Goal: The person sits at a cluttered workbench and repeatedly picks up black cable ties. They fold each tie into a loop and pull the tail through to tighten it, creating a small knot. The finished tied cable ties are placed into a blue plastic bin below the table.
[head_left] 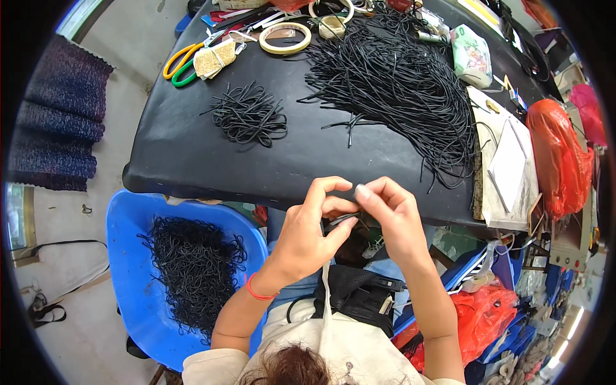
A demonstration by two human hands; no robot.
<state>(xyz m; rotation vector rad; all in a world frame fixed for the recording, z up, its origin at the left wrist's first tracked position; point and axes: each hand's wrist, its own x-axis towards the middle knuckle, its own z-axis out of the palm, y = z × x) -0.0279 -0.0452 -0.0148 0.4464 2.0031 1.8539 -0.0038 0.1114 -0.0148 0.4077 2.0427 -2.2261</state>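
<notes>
Just off the table's front edge, my two hands work close together on a thin black cord (pixel 332 222). My left hand (pixel 307 226), with a red band at its wrist, pinches the cord between thumb and fingers. Thumb and forefinger of my right hand (pixel 399 221) come together beside the left fingertips, on a dark bit of the same cord; the fingers partly hide it. A small heap of looped black cords (pixel 249 115) lies on the black-covered table (pixel 186 147). Farther right spreads a large pile of black cords (pixel 398 90).
At my left stands a blue tub (pixel 128 256) with a tangle of black loops (pixel 192 276). Scissors (pixel 183 61), a tape roll (pixel 285 38) and a tissue pack (pixel 471 54) lie along the far side. A pale board (pixel 497 154) and red bags (pixel 558 160) are at the right.
</notes>
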